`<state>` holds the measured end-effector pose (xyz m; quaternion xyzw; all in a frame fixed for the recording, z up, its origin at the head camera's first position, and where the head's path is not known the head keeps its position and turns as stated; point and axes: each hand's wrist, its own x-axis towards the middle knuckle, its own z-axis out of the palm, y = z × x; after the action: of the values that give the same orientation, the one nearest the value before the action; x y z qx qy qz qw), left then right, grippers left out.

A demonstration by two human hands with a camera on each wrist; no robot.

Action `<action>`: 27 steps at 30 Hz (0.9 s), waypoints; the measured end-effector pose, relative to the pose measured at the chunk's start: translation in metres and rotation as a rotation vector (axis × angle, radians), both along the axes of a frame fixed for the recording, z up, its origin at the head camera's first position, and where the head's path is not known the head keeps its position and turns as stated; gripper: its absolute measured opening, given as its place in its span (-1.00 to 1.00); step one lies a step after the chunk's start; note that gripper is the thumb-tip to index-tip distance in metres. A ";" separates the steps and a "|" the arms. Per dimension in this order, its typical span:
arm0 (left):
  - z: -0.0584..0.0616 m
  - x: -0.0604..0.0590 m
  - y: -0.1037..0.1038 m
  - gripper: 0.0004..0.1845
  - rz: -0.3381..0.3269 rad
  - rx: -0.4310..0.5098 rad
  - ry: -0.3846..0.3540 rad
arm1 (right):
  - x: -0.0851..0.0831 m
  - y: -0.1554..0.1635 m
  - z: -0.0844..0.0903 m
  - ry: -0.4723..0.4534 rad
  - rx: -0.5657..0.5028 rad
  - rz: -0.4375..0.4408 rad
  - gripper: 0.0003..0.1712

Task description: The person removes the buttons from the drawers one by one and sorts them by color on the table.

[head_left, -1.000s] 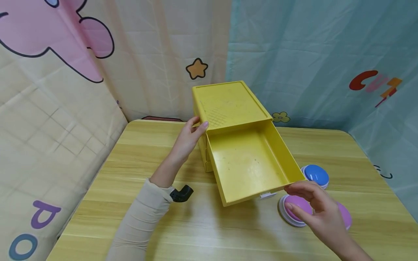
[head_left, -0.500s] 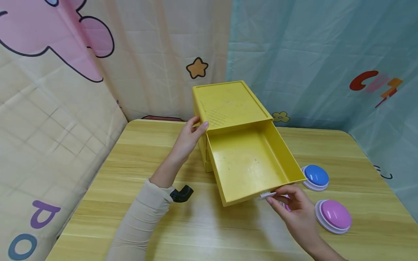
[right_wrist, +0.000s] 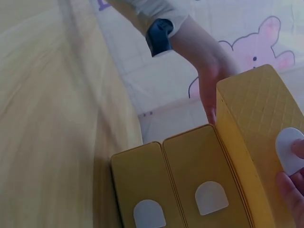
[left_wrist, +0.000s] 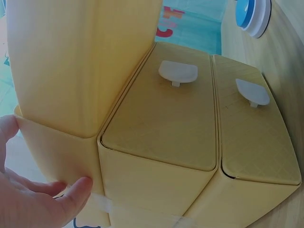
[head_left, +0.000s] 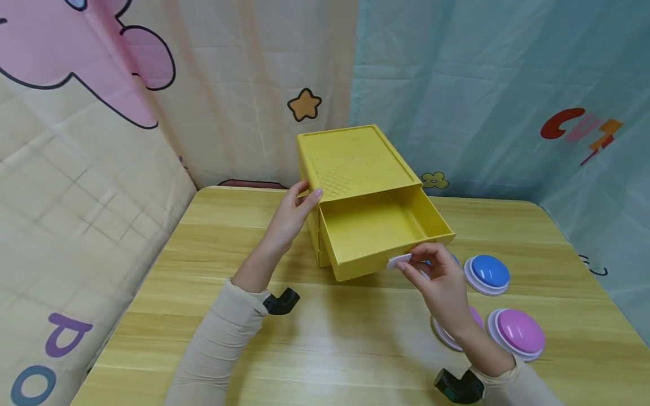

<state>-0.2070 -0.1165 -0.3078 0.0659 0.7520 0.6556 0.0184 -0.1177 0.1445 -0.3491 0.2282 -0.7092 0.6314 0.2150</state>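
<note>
A yellow plastic drawer cabinet stands on the wooden table. Its top drawer is pulled partway out, and its visible inside is bare. With thumb and fingers, my right hand pinches the white handle on that drawer's front. My left hand rests at the cabinet's front left corner. In the left wrist view its fingertips touch the side wall, and a digit lies at the top edge. Two lower drawers, each with a white handle, sit closed beneath.
To the right of the cabinet are several domed buttons on white bases, among them a blue button and a pink button. Others are partly hidden behind my right hand. Printed curtains hang close behind the table.
My right hand has gone from the drawer's right front corner to its handle. The drawer has slid partway back into the cabinet. My left hand has stayed at the corner.
</note>
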 end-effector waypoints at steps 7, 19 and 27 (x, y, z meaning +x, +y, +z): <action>0.002 0.001 0.000 -0.23 -0.011 -0.001 0.005 | -0.044 -0.016 0.006 -0.042 0.022 -0.047 -0.67; 0.003 0.001 -0.001 -0.24 -0.009 0.010 -0.011 | -0.076 -0.043 0.027 -0.089 0.004 -0.052 -0.71; -0.007 0.007 -0.013 -0.26 -0.053 -0.047 0.088 | -0.081 -0.009 0.011 0.027 0.266 -0.122 -0.61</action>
<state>-0.2000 -0.1291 -0.3147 0.1142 0.7652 0.6335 0.0039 -0.1986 0.1359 -0.3378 0.2194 -0.7962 0.5145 0.2305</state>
